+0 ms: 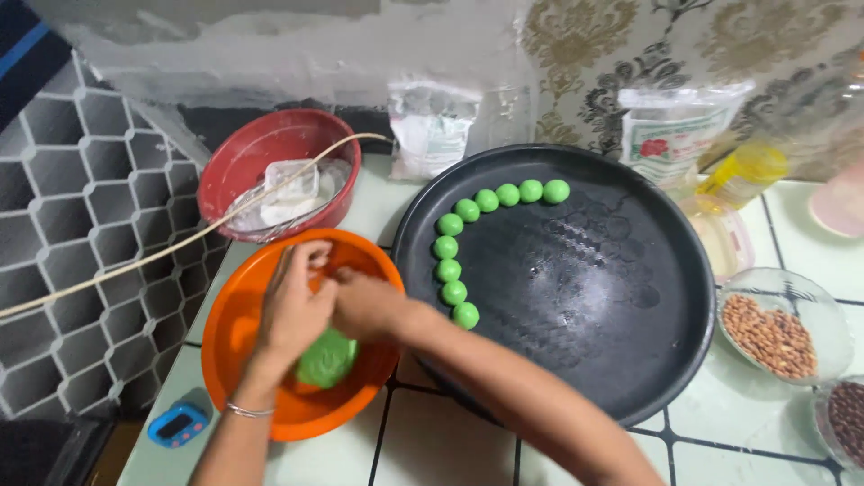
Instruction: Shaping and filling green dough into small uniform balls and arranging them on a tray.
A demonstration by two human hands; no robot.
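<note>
Both of my hands are over an orange bowl (236, 335) that holds a lump of green dough (327, 358). My left hand (295, 306) and my right hand (364, 301) meet above the dough, fingers bent together, seemingly pinching or rolling a small piece that is hidden between them. To the right lies a large round black tray (585, 297). Several small green dough balls (468, 211) sit on it in a curved row along its left and upper rim.
A red bowl (236, 162) with white contents stands behind the orange one, a thin cord running across it. Two plastic bags and a yellow bottle (743, 173) stand at the back wall. Glass bowls of peanuts (772, 335) and dark beans (846, 418) sit right. A small blue timer (178, 424) lies front left.
</note>
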